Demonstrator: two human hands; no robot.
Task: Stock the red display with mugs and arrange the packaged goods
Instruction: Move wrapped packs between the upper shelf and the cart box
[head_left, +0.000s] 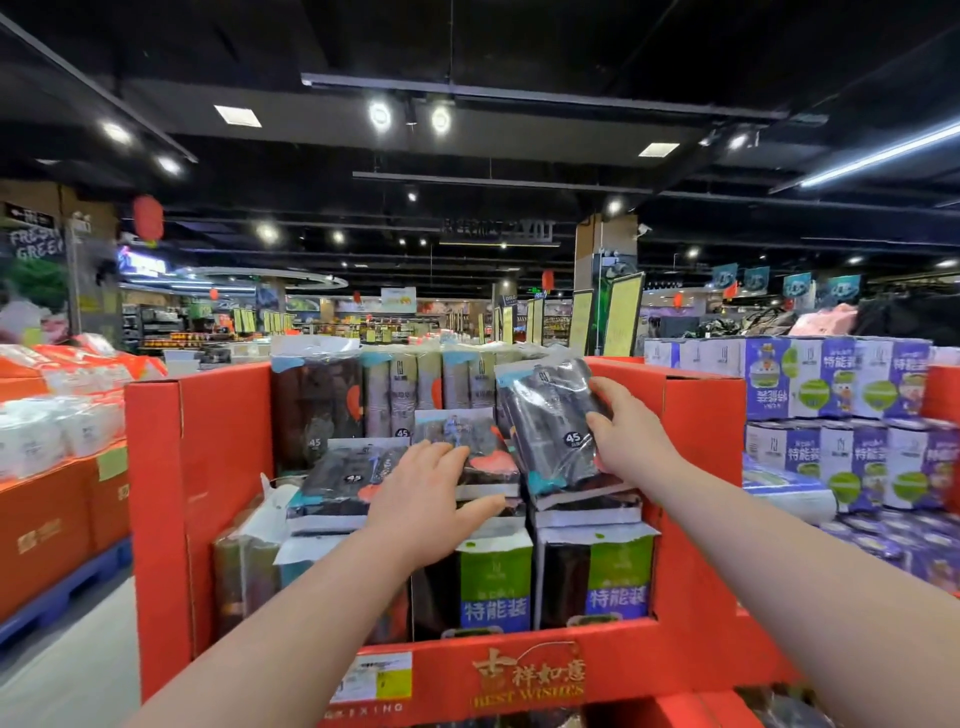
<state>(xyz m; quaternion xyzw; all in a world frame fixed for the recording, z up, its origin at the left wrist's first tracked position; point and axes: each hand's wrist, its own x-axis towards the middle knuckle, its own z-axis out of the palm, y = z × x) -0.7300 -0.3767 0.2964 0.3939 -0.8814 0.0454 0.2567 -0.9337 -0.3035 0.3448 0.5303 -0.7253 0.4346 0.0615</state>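
**Fig.** Two hands in the stock bin, head view.

R fingers (607, 388) curl over the right edge of a tilted pack (550, 421). The thumb lies on the pack's front face, so it is pinched btwn thumb and fingers. R hand (631, 434) holds this dark, plastic-wrapped pack leaning back-left. Its lower end sits at the top of a stack of flat-lying packs (587, 512), on the right side of the red display (208, 467).

L fingers (441, 454) lie straight and close together on top of a flat pack (488, 465). L thumb (483, 506) is spread wide along that pack's front edge; cannot tell if it grips from below. L hand (426, 499) is palm-down, approx. mid-bin. Both forearms are bare and reach in over the front wall.

Behind the hands, upright packs (395, 389) stand in a row at the back of the bin: dark at left, beige rolls to the right. Below the hands, the front row holds green-and-blue labelled packs (496, 582), also upright. The front wall carries gold lettering (527, 675) and a price label (376, 675).

Outside the bin, purple-white boxes (831, 384) are stacked at right. At left are orange cartons (47, 530) w/ white wrapped goods on top, on a blue pallet (62, 592).
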